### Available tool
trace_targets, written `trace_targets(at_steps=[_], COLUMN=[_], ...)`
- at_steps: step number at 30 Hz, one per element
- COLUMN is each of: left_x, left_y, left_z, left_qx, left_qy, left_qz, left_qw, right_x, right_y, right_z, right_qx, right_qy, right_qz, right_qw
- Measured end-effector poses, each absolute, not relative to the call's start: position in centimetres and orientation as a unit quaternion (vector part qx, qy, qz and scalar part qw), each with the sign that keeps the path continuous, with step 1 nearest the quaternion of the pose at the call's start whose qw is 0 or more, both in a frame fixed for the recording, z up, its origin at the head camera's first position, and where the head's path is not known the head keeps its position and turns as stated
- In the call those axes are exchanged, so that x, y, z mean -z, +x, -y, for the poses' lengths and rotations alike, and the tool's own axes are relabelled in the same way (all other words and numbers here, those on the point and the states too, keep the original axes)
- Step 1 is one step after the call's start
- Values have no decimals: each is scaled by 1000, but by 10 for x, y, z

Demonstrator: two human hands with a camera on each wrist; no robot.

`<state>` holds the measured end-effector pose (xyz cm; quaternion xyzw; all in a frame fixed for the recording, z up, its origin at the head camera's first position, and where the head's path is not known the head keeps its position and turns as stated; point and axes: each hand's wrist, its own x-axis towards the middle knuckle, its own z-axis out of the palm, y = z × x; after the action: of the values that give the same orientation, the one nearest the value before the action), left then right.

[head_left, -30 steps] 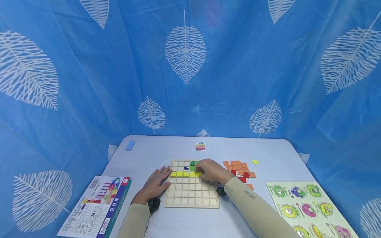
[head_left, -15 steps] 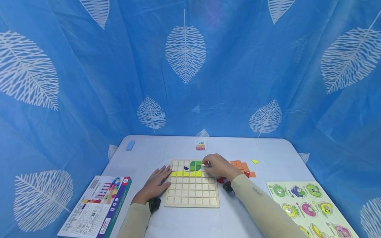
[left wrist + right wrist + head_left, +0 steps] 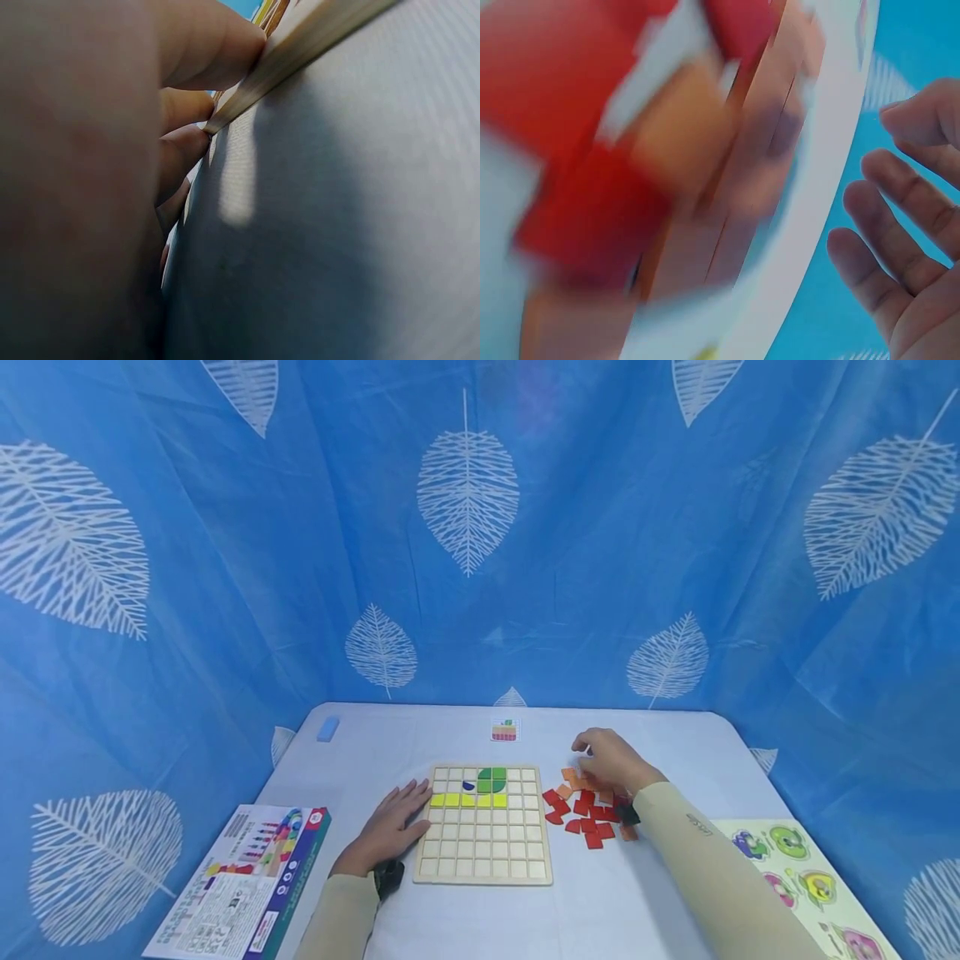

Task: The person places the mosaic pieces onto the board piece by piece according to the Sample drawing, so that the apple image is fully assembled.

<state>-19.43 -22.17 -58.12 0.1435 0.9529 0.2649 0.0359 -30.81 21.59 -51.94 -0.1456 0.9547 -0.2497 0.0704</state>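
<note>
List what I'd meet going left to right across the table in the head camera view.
Printed box, left hand, wooden grid board, red tiles, picture board.

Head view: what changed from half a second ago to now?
The right hand moved right, off the board, to the orange tiles and red tiles, uncovering more red ones. Its fingers look open; can't tell whether they let anything go.

Unchanged: left hand at the board's left edge, yellow tiles and green tiles on it, picture card.
</note>
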Motion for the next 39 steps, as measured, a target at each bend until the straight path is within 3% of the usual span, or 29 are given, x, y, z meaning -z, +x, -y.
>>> trace_targets(at_steps=[8,17,28,39], left_x=[583,587,579,579], left_y=[-195,-197,-197,-195], left_z=[222,223,222,222], left_qx=[-264,-264,-260,-266], left_qy=[140,139,157,161], left_qz=[-953,-954,-952,-950], left_qw=[44,39,31,28], right_x=[517,520,523,529], right_y=[-316,-320,-322,-316], right_z=[-265,-298,-311,-311], right_qx=[210,201,219,225], right_qy=[-79,-65,-51,-56], right_qz=[-967,-965,-957,-956], right_qw=[119,155,185,179])
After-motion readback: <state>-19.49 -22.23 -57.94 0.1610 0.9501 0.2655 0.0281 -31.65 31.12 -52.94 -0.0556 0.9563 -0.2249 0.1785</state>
